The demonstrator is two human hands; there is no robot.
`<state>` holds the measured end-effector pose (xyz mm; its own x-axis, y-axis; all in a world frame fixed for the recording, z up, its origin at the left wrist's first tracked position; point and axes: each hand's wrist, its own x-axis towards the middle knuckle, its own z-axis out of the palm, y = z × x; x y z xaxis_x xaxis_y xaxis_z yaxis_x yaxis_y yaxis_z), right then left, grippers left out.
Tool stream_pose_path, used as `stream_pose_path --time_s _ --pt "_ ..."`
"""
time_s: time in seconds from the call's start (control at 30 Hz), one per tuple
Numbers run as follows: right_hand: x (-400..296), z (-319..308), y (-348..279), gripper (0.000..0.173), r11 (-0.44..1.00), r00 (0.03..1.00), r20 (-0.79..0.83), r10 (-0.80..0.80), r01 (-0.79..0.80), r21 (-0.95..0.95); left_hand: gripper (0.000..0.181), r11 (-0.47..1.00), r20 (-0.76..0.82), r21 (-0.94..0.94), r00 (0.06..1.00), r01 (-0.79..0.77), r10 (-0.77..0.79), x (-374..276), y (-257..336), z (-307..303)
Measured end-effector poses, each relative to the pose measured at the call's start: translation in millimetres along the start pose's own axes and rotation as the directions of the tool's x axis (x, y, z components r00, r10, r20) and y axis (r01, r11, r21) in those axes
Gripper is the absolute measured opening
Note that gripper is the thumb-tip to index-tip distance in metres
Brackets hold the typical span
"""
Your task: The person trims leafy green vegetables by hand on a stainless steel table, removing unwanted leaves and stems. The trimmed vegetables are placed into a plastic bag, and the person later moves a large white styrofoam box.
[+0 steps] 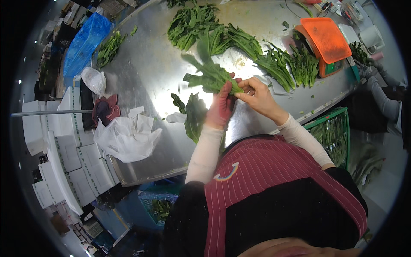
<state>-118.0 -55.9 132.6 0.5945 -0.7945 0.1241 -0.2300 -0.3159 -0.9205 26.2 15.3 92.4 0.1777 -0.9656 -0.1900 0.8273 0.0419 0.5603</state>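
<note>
My left hand (pixel 221 106), in a thin reddish glove, is wrapped around the stems of a bunch of leafy greens (pixel 208 76). Its leaves fan out to the far left, above the metal table (pixel 138 77). My bare right hand (pixel 261 96) pinches the stem end of the same bunch with thumb and fingers. Loose dark leaves (pixel 196 115) lie beside my left forearm, partly hidden by it. A scrap of white paper (pixel 176 118) touches them. Beyond my hands, more bunches (pixel 245 41) lie in a row across the table.
An orange scale (pixel 326 41) stands at the right, near another person's gloved hand (pixel 362 69). A white plastic bag (pixel 123 138) lies at the table's left corner. White foam boxes (pixel 83 170) are stacked beyond that edge. A green crate (pixel 334 135) of packed greens is by my right side.
</note>
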Motion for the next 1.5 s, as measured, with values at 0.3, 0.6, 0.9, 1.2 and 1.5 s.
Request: stream_pose_path --time_s 0.3,0.6,0.9,1.2,1.5 --pt "3 12 23 0.022 0.947 0.99 -0.038 -0.132 0.115 -0.299 0.035 0.93 -0.071 -0.354 0.988 0.1 -0.133 8 -20 -15" --pt "19 -3 24 0.021 0.828 0.884 0.235 0.404 -0.463 0.316 0.054 0.934 -0.131 -0.349 0.982 0.081 -0.134 11 -26 -29" --pt "16 16 40 0.018 0.966 0.963 0.075 0.259 -0.257 -0.033 0.041 0.948 -0.112 -0.298 0.982 0.111 -0.151 13 -31 -36" --pt "5 14 26 0.015 0.97 0.99 0.038 -0.137 0.142 -0.198 0.04 0.988 -0.284 -0.151 0.958 0.008 -0.051 12 -38 -28" --pt "-7 27 61 0.01 0.979 0.969 -0.143 0.202 -0.198 0.039 0.036 0.995 -0.428 0.09 0.904 0.037 0.005 2 -45 -8"
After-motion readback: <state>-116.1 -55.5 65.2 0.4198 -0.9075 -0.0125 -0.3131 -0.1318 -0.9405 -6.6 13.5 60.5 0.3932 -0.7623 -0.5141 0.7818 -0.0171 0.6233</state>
